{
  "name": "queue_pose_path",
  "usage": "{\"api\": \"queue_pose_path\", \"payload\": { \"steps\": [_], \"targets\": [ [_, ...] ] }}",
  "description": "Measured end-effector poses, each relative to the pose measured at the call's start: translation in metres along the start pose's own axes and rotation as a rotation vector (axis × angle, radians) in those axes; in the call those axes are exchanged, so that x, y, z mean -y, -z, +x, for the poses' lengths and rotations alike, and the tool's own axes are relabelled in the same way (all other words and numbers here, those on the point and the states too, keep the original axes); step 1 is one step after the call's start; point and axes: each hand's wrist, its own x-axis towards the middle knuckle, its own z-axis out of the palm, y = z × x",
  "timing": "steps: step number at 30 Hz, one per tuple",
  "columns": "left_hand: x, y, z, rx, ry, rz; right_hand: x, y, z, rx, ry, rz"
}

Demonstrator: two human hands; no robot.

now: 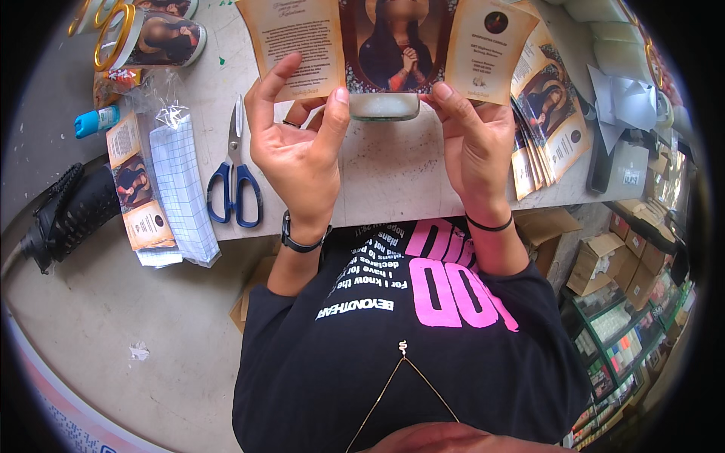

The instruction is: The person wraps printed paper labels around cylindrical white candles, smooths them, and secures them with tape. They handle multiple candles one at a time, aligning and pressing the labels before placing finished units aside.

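A printed paper label (396,62) with a veiled praying figure in the middle and text panels on both sides lies against a glass candle jar (385,106). The jar's pale base shows below the paper. My left hand (300,130) holds the label near its lower left part, thumb by the jar and index finger over the left panel. With its thumb at the lower edge of the right panel, my right hand (476,136) grips the other side. Its other fingers are partly hidden behind the paper. The label's side panels stand away from the jar.
Blue-handled scissors (234,170) lie left of my hands, beside a plastic-wrapped grid-lined bundle (178,181) and a label stack (139,187). More labels (546,119) fan out at right. Labelled candle jars (164,37) with gold rings lie top left. A heat gun (73,209) rests at the table's left edge.
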Motion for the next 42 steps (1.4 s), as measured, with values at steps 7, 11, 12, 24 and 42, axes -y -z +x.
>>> {"api": "queue_pose_path", "payload": {
  "steps": [7,11,12,24,42],
  "targets": [
    [0.000,0.000,0.000,-0.004,0.006,-0.016,0.001,0.001,0.000,0.017,-0.005,-0.010],
    [0.001,0.000,0.000,-0.005,-0.011,0.003,0.001,-0.001,0.000,0.005,-0.010,-0.006],
    [0.001,0.000,0.000,-0.003,-0.016,0.011,0.001,0.000,0.000,0.004,-0.013,-0.008],
    [0.001,0.000,0.001,-0.001,-0.014,0.065,0.000,-0.002,0.000,-0.014,0.002,-0.049],
    [0.002,-0.010,-0.002,-0.014,0.003,0.141,0.003,-0.004,-0.002,-0.055,-0.074,-0.137]
  ]
}}
